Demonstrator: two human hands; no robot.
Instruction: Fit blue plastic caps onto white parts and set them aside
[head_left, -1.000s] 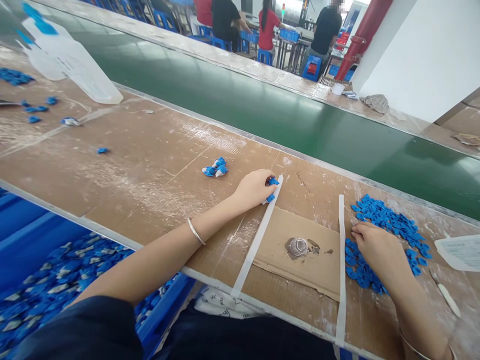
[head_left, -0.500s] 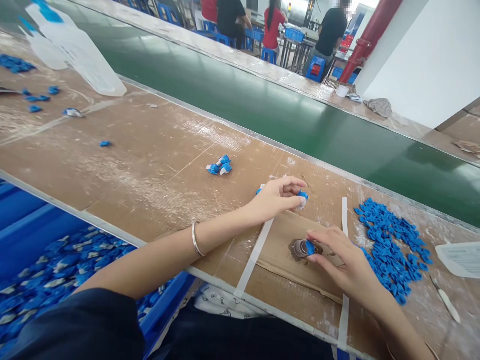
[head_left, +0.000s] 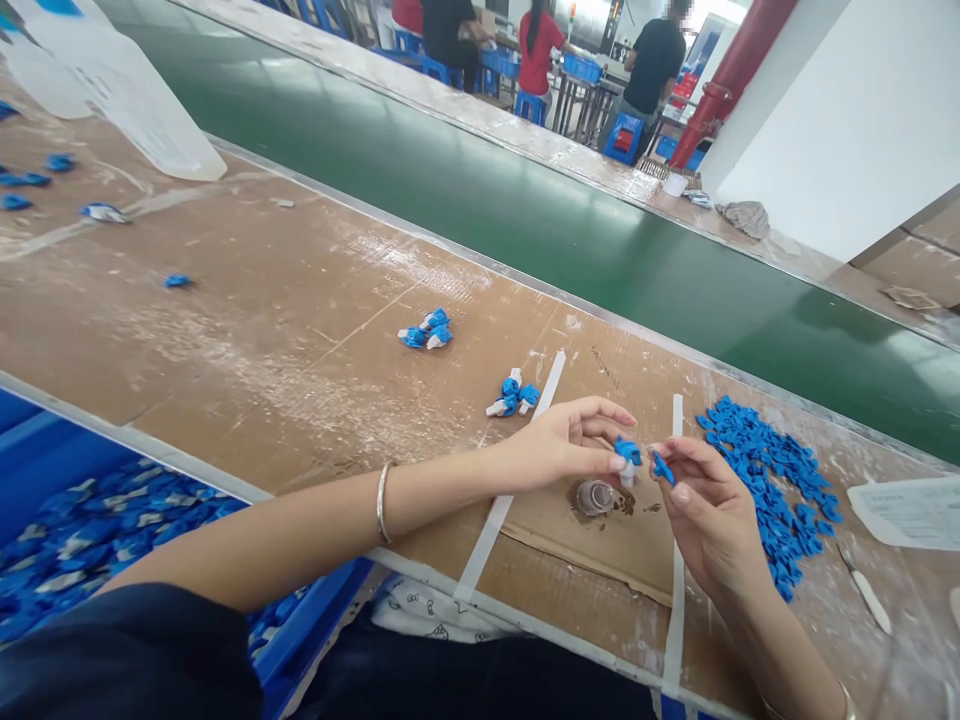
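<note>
Pinching a blue-and-white plastic piece (head_left: 627,458), the left hand (head_left: 562,447) faces the right hand (head_left: 709,515), its grip clamped on a blue cap (head_left: 661,467).

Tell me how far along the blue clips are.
Done, by the look of it: two small clusters of blue-and-white pieces and lie on the bench. In hand: the left hand pinches one blue-and-white piece, the right hand a blue clip, over the small clear cup. Left: the large pile of blue clips and the bin.
</note>
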